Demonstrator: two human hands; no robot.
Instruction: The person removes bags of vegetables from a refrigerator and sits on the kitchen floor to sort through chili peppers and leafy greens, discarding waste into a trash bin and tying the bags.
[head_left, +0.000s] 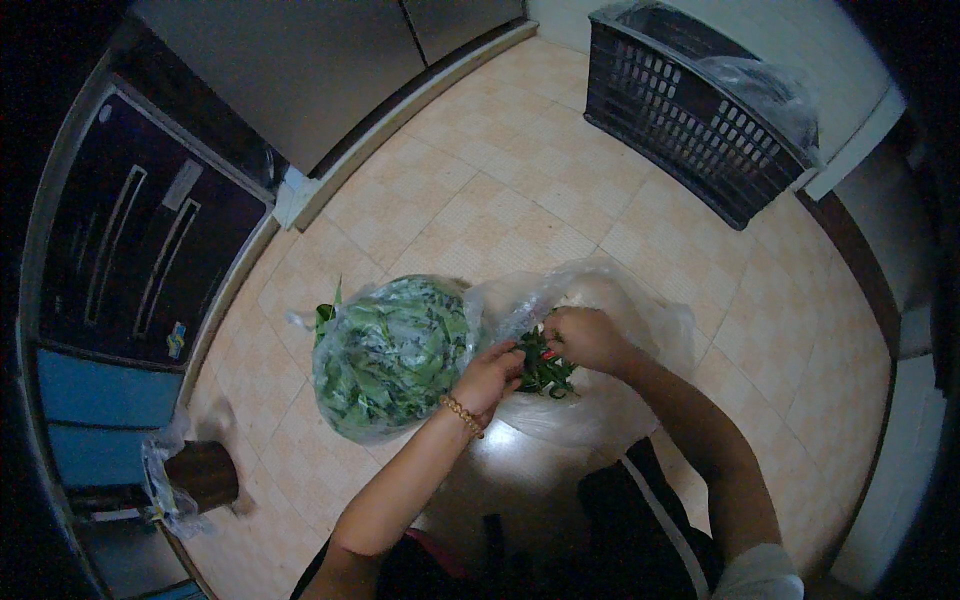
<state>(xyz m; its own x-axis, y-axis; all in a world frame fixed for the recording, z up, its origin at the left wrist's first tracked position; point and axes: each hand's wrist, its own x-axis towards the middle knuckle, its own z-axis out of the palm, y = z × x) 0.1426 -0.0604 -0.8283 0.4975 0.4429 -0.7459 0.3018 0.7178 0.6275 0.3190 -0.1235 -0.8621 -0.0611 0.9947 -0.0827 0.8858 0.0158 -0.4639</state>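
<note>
Dark leafy greens (538, 367) lie between my two hands, on a spread clear plastic bag (637, 300) on the floor. My left hand (487, 376), with a beaded bracelet at the wrist, has its fingers on the left side of these greens. At their upper right, my right hand (583, 337) is curled with the fingertips pinching at the stems. A small red thing shows just below its fingers; I cannot tell what it is. Left of my left hand sits a bulging clear plastic bag packed with leafy greens (397, 352), some leaves poking out at its far left.
A black plastic crate (675, 124) with clear plastic in it stands by the wall at upper right. A dark bin (201, 476) with a plastic liner is at lower left. Cabinets (300, 67) edge the tiled floor (480, 217).
</note>
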